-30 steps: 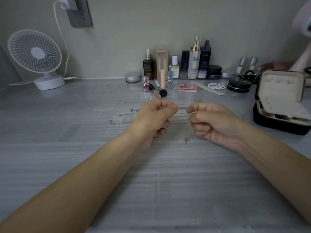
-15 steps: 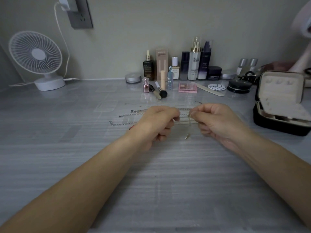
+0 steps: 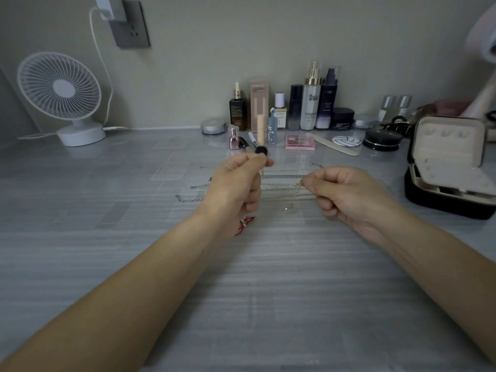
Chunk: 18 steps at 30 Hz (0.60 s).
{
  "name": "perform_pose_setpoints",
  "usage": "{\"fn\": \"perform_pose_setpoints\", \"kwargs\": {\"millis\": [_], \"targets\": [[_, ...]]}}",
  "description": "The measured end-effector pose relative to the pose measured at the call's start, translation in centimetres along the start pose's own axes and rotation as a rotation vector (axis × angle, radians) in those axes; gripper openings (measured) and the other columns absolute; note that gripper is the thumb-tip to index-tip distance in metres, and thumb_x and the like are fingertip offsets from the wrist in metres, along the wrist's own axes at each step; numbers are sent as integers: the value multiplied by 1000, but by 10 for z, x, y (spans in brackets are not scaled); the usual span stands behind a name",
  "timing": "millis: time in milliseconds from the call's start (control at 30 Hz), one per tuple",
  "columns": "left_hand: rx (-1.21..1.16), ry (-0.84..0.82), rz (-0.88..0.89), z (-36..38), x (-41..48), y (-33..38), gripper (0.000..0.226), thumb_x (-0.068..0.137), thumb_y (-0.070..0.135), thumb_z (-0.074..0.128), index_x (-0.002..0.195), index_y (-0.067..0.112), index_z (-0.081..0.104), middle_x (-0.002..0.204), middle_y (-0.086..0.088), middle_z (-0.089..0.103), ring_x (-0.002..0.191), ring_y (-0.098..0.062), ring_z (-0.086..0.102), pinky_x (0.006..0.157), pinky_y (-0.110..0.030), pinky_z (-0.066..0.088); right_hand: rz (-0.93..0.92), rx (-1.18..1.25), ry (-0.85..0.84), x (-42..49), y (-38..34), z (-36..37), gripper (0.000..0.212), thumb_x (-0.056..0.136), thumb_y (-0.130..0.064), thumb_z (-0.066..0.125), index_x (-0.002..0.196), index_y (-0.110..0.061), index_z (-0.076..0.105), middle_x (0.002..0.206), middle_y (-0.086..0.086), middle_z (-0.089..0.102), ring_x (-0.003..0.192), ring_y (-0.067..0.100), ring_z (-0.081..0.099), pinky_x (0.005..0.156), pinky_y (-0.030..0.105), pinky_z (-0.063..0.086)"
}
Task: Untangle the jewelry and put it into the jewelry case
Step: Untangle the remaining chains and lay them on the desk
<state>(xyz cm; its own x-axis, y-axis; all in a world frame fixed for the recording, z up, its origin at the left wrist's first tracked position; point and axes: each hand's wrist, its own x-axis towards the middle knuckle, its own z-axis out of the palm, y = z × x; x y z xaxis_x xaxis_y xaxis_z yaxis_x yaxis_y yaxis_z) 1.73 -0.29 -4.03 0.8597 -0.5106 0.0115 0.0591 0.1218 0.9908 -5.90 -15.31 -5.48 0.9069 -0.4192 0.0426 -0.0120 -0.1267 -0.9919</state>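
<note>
The grey table carries a white fan, cosmetic bottles, an open jewelry case and silver chains.

White desk fan back left; cosmetic bottles along wall; pink palette; nail file.

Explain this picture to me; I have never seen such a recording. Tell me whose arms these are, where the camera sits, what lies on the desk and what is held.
No machine here: a person wears one camera on the head, looking down at their own arms. The left hand and right hand each pinch a thin gold chain stretched between them over the table. Loose silver chains lie on it beside the left hand. An open jewelry case sits at the right; a fan and cosmetics bottles stand by the wall.
</note>
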Motion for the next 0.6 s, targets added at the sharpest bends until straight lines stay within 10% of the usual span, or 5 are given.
{"fn": "perform_pose_setpoints", "kwargs": {"millis": [300,433,600], "targets": [[647,11,8,0,4,-12,16,89,27,56,78,16,55,72,-6,61,47,-17,45,51,-27,39,-85,19,-27,1,0,-1,9,87,-11,60,81,-13,66,56,0,47,48,10,39,46,22,32],[952,65,91,0,1,-13,35,87,35,59,117,21,48,110,3,55,90,-20,58,81,-33,49,-92,20,-39,1,0,-1,8,86,-12,61,81,-14,66,55,0,46,49,11,38,47,23,31],[678,-122,245,9,-7,-9,14,85,22,65,98,22,62,86,7,57,51,3,50,47,-8,35,-117,27,-60,0,-1,0,9,85,-13,61,78,-15,66,50,-3,47,45,8,37,44,20,30]]}}
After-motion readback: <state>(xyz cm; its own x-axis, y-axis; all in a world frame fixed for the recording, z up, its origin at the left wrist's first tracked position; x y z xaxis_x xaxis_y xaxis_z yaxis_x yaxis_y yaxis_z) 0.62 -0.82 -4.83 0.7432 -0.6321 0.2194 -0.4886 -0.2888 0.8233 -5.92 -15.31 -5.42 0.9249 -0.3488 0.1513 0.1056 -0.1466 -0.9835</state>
